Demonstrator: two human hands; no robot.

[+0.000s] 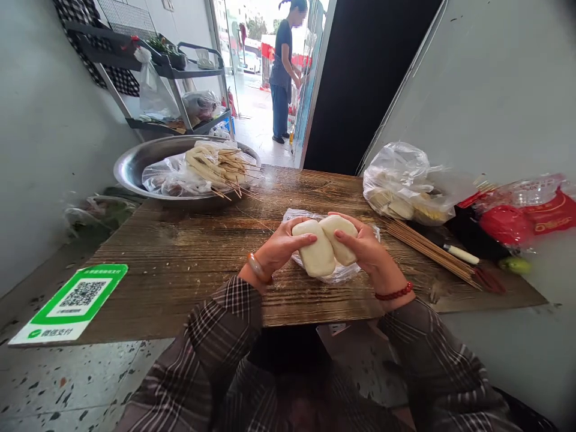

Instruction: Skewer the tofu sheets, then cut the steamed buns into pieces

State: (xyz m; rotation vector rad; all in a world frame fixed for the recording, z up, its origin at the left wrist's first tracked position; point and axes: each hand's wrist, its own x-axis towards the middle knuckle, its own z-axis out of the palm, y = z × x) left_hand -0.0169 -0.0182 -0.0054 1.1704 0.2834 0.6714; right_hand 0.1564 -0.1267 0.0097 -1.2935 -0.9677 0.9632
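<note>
Over a crumpled clear plastic bag [345, 275] on the wooden table, I hold two smooth, white steamed buns side by side, pressed against each other. My left hand [284, 243] is closed around the left bun [318, 255], thumb across its front. The right bun [338, 234] sits in my right hand [365, 243], its thumb on the face and fingers behind. The left bun hangs slightly lower and partly overlaps the other. Both buns are tilted, and most of my fingers are hidden behind them.
A metal basin [130, 171] with bagged food and skewered pieces [220, 165] stands at the back left. Bamboo skewers [427, 252], a white-handled tool [461, 253] and a filled plastic bag [396, 174] lie right. A QR-code sign [74, 306] is front left. A person [283, 72] stands by the doorway.
</note>
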